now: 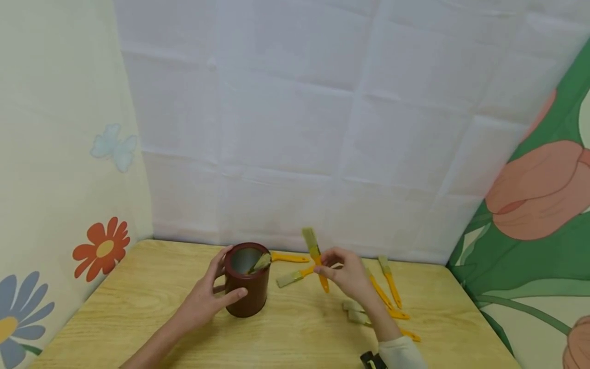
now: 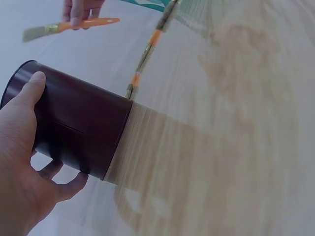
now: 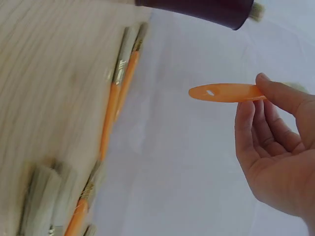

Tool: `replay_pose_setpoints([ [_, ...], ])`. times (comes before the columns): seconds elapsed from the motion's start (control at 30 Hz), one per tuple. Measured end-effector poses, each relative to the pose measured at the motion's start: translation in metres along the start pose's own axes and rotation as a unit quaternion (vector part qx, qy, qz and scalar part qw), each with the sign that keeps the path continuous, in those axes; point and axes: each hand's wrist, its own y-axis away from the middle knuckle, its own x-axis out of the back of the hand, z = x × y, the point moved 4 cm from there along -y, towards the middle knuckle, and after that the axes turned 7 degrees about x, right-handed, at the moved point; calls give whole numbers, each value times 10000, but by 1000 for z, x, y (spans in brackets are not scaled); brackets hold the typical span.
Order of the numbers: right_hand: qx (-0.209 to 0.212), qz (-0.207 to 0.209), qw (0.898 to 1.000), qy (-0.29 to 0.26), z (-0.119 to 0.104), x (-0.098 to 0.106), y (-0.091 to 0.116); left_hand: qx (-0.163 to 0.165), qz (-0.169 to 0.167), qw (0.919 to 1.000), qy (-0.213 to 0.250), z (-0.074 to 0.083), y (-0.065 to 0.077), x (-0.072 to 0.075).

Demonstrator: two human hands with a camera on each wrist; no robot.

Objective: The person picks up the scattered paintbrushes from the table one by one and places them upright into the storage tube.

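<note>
A dark maroon can [image 1: 246,300] stands upright on the wooden table, its mouth facing up. My left hand [image 1: 209,292] grips its side, thumb in front. Brush bristles [image 1: 261,262] show at the can's mouth; how that brush sits inside is hidden. To the right of the can, my right hand [image 1: 345,271] pinches a paintbrush [image 1: 311,241] by its orange handle, bristles upward and clear of the can. In the right wrist view, thumb and fingertips hold the handle [image 3: 224,92]. Below it on the table lies another paintbrush [image 1: 289,278], bristles towards the can.
An orange brush handle [image 1: 290,258] lies just right of the can. Several more paintbrushes [image 1: 391,284] are on the table [image 1: 295,343] around the right forearm. A small black object [image 1: 372,360] is by the right sleeve. Behind hangs a white cloth [image 1: 286,128].
</note>
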Motion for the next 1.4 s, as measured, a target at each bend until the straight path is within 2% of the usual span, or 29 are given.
replay_pose_setpoints([
  [0.27, 27, 393, 9987, -310, -28, 0, -6, 115, -45, 9999, 50, -4, -1, 1],
  [0.47, 334, 548, 9972, -390, -53, -5, -30, 70, -67, 9999, 101, -2, -3, 1],
  [0.67, 647, 635, 9920, -877, -76, -20, -56, 9, -76, 9999, 119, -4, -3, 2],
  [0.87, 911, 538, 9886, -1069, -91, -42, -74, 108, -92, 9998, 154, -5, -2, 1],
  [1.0, 785, 353, 9891, -1194, -85, -58, -80, 155, -114, 9997, 160, -3, -4, 0],
  [1.27, 335, 153, 9891, -1428, -58, -79, -78, 122, -134, 9995, 255, -5, -7, -7],
  [1.4, 245, 140, 9915, -1272, -46, -86, -75, 198, -122, 9995, 230, -6, -5, -7],
])
